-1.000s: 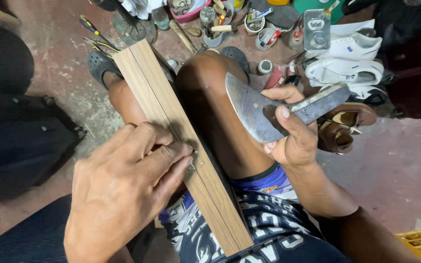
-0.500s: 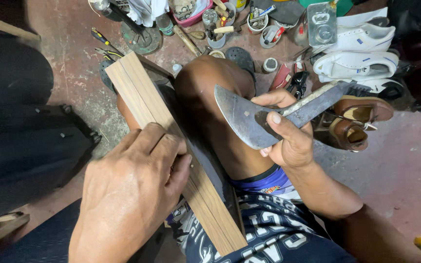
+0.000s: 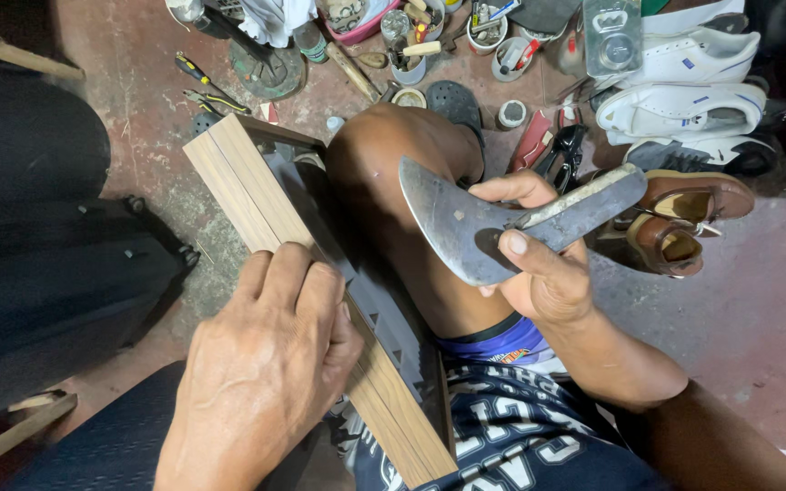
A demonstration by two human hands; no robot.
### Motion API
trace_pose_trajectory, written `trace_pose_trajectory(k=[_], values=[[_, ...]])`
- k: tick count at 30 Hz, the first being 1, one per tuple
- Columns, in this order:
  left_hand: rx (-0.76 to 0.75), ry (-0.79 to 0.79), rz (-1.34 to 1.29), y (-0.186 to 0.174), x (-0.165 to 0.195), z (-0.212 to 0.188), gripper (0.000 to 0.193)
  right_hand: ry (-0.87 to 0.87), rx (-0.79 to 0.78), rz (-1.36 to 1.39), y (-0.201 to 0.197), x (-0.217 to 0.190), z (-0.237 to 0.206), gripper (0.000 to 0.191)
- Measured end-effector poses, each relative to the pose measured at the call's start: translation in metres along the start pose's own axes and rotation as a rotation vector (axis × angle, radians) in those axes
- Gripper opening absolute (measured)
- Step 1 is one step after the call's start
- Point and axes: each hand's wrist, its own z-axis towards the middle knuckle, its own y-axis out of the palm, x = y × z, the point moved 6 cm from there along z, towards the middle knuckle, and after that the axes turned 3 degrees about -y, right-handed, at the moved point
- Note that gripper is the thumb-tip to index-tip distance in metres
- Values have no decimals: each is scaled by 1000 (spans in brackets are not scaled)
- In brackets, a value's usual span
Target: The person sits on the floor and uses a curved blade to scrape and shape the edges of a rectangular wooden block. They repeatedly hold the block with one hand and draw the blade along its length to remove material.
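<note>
Wooden board [image 3: 256,195] rests braced along the thigh, left hand [image 3: 270,364] clamping it steady; right hand [image 3: 539,264] grips a curved blade [image 3: 452,223] (fingers fully closed).

wooden board [image 3: 256,195]: near end under left hand [image 3: 266,364] | knife [image 3: 466,227]: handle inside right hand [image 3: 539,264]
</note>
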Motion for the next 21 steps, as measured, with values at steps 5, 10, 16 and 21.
trace_pose_trajectory(k=[5,10,16,21], values=[[110,29,-189,3,-18,-17,23,25,-7,-8,12,9,8,49],[508,-164,-767,17,-64,-57,10,5,-57,-88,33,19,17,50],[719,-432,-1225,68,-114,-89,20,25,-111,-393,59,44,21,44],[704,-368,-840,50,-104,-95,12,-26,-106,-376,78,61,29,44]])
